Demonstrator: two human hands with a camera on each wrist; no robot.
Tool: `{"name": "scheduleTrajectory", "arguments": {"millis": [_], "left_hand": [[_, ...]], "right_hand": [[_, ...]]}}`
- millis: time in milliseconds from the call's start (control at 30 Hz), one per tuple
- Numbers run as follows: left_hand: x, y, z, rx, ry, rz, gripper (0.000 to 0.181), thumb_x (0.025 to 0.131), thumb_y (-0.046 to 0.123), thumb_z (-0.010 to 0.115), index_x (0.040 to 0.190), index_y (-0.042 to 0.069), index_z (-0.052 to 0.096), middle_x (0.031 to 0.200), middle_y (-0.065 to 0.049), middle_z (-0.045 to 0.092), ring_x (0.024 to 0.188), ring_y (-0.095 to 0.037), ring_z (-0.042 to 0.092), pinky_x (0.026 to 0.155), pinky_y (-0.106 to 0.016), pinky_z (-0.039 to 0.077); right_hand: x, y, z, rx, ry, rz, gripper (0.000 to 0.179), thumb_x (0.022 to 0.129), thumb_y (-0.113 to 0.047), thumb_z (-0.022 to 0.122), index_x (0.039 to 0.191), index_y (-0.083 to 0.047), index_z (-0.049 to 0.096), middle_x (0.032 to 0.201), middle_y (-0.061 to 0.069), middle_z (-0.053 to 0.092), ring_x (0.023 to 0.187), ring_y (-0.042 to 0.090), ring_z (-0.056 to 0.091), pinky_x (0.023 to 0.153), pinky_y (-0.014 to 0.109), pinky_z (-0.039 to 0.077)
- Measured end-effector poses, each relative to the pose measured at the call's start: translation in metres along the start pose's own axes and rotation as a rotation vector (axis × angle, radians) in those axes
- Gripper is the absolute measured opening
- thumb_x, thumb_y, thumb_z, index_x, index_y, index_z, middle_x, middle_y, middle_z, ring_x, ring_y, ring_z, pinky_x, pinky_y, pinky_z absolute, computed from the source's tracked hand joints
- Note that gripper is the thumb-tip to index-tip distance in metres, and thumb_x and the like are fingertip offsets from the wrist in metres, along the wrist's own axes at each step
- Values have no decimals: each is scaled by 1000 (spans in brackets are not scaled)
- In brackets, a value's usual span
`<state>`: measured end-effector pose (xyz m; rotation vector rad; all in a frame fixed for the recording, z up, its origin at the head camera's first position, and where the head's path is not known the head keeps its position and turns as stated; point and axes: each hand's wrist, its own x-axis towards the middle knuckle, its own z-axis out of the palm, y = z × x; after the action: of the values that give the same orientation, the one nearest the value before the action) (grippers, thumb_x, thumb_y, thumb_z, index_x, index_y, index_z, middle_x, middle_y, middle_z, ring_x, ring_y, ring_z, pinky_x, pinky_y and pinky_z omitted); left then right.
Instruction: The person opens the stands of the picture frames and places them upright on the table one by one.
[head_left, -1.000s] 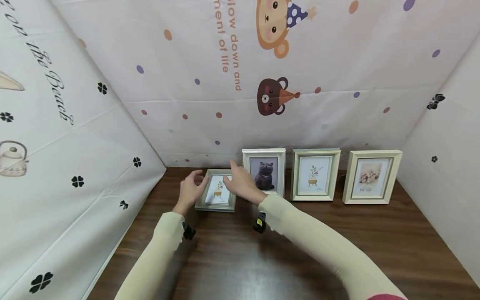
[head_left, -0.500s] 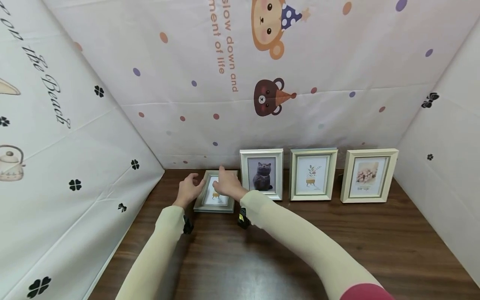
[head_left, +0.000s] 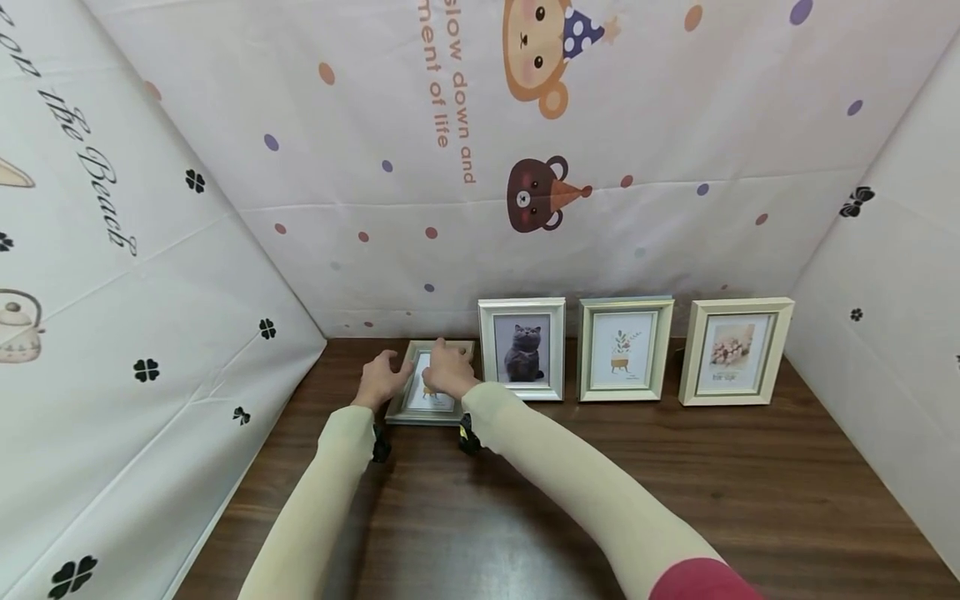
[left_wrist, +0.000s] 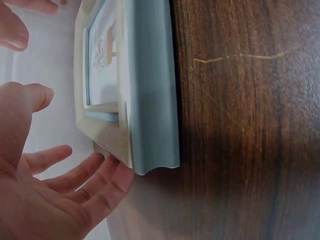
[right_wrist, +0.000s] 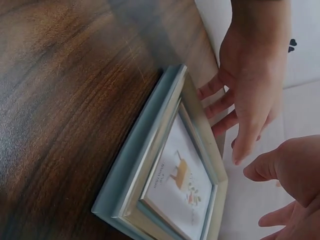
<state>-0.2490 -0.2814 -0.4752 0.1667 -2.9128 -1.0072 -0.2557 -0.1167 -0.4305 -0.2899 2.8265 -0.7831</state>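
Observation:
A picture frame (head_left: 426, 419) with a potted-plant print lies face up on the table at the left, near the back wall. At its left side is my left hand (head_left: 380, 382); in the left wrist view the fingertips of this hand (left_wrist: 65, 195) touch the edge of the frame (left_wrist: 150, 100), fingers spread and loosely bent. My right hand (head_left: 452, 372) hovers over the frame's right part, covering some of the print. The right wrist view shows the right hand (right_wrist: 302, 170) with thumb and fingers apart, near the left thumb. I see nothing gripped in either hand.
Standing in a row to the right are a cat picture frame (head_left: 522, 350), a plant picture frame (head_left: 625, 350) and a flower picture frame (head_left: 737, 352). Printed cloth walls (head_left: 360, 275) enclose the dark wooden table (head_left: 600, 467) at the back and both sides.
My right hand has moved left and in over the lying frame, away from the cat picture. The left hand stays at the frame's left side. The view has shifted slightly.

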Motion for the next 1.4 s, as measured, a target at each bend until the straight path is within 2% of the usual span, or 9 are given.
{"name": "scheduleTrajectory", "arguments": {"millis": [200,367,633,833,933,1067,1167,1267,1400], "left_hand": [[5,-5,2,17,-16,-26,63,103,34,54,147,-10,43,140,-37,52,124,-51,55,102,-59,47],[9,-9,2,36,-22,-49,62,104,35,56,146,-8,45,139,-35,53,124,-49,56,101,-58,49],[2,-7,1,53,-69,-76,60,104,33,56,145,-10,46,141,-35,52,117,-46,61,96,-54,52],[-2,-6,-2,42,-117,-126,57,104,31,56,143,-11,49,139,-37,52,96,-41,68,66,-45,59],[-4,-6,-6,37,-120,-171,50,102,26,61,136,-11,56,129,-35,58,92,-39,69,58,-42,59],[-6,-4,-9,30,-139,-211,32,97,18,70,113,-9,70,105,-28,68,83,-38,71,55,-43,60],[-6,-4,-12,32,-149,-230,21,94,14,73,98,-6,74,93,-24,69,73,-35,71,52,-42,60],[-7,-4,-15,34,-142,-253,19,92,13,75,96,-5,75,91,-22,68,70,-34,70,51,-41,59],[-7,-6,-18,43,-142,-278,23,91,15,77,103,-5,74,96,-23,69,70,-33,70,51,-40,59]], "right_hand": [[5,-2,9,-26,-1,44,69,103,-27,60,161,-6,29,146,37,43,133,50,45,84,51,56],[9,-3,13,-45,3,55,70,103,-29,59,161,-6,29,148,40,39,134,53,42,87,51,55],[18,6,21,3,-1,68,71,102,-27,60,160,-1,28,151,40,38,141,56,36,93,55,54],[20,6,24,40,-5,58,69,103,-24,60,160,1,29,151,36,41,143,57,32,91,56,55],[21,7,26,28,-5,43,68,101,-19,63,158,1,33,149,37,44,141,58,34,87,56,57],[22,10,28,-9,0,31,60,98,-12,66,153,-1,43,145,34,50,139,59,36,80,54,58],[24,11,29,-22,3,13,54,96,-9,67,147,-3,52,142,30,55,138,60,36,76,52,59],[25,11,31,-37,14,-7,53,95,-7,68,147,-4,54,144,27,55,139,60,35,76,52,59],[25,11,35,-61,45,-29,54,95,-6,68,147,-3,53,143,23,57,138,59,38,75,52,60]]}}
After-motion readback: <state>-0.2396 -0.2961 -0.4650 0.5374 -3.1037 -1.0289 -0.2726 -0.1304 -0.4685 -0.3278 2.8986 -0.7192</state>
